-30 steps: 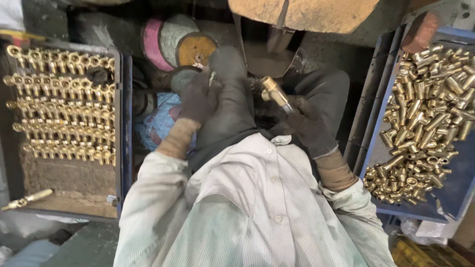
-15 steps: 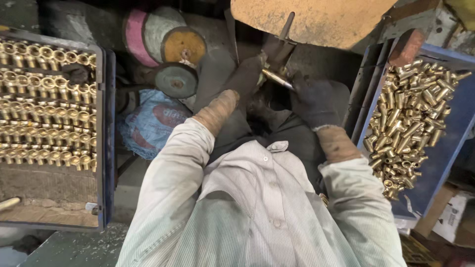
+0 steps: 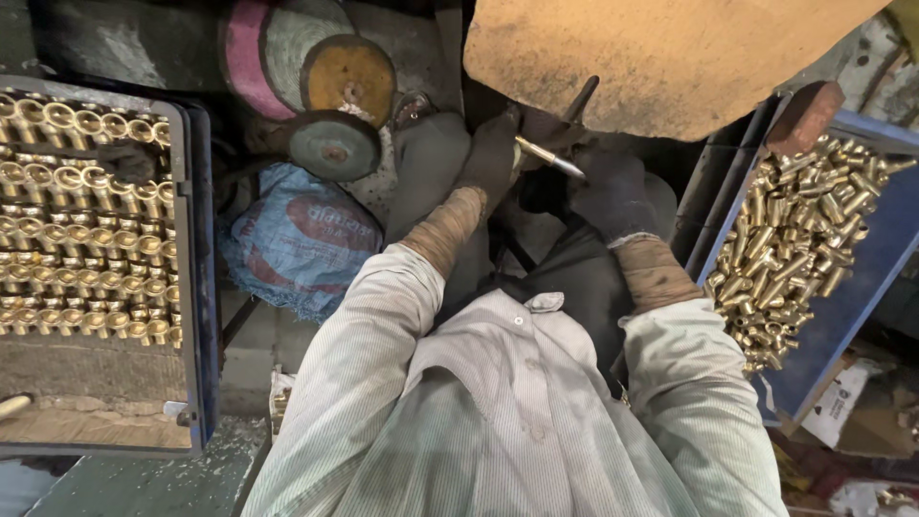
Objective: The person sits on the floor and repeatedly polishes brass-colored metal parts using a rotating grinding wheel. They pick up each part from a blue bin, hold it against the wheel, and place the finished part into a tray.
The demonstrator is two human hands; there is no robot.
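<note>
We see a slim, bright brass fitting [image 3: 549, 158] held up against the underside of a large tan buffing wheel [image 3: 661, 57], between two dark-gloved hands; we judge it could be snatched away or pull a glove in if the grip loosens. The left hand [image 3: 490, 158] is closed on its near end, the right hand [image 3: 613, 191] curled shut on the far end. Blue trays of brass parts, ordered rows [image 3: 86, 230] left and a loose heap [image 3: 799, 239] right, flank us
</note>
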